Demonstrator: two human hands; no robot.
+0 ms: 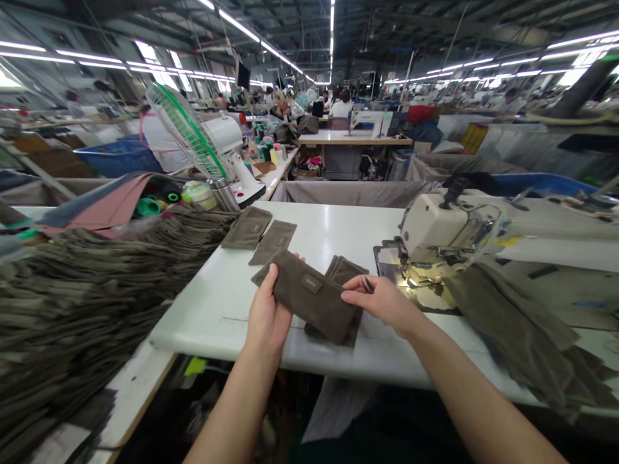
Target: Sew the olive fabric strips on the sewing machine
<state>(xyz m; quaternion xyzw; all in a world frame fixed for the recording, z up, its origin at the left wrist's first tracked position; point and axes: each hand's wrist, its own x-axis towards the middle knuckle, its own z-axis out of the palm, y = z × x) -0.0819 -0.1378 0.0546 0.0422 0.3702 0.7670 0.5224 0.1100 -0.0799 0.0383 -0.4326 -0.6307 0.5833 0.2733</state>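
My left hand (271, 309) grips a dark olive-brown fabric piece (309, 299) by its left end, thumb on top and fingers beneath. A small stitched label (311, 282) with lettering sits on the piece's face. At its right end is my right hand (380, 299), thumb and forefinger closed near the cloth. A small dark pointed tool (369, 285) shows between the right-hand fingers; its kind is unclear. Under the held piece lies a small pile of matching pieces (345, 267). Two more labelled pieces (275, 241) (247, 227) lie farther back on the white table.
A sewing machine (445, 225) stands on the right of the white table (203, 316), its lamp lit, with brown cloth (522, 335) draped beside it. Stacked brown pieces (97, 309) fill the left side. A fan (193, 135) stands behind. Other people work farther off.
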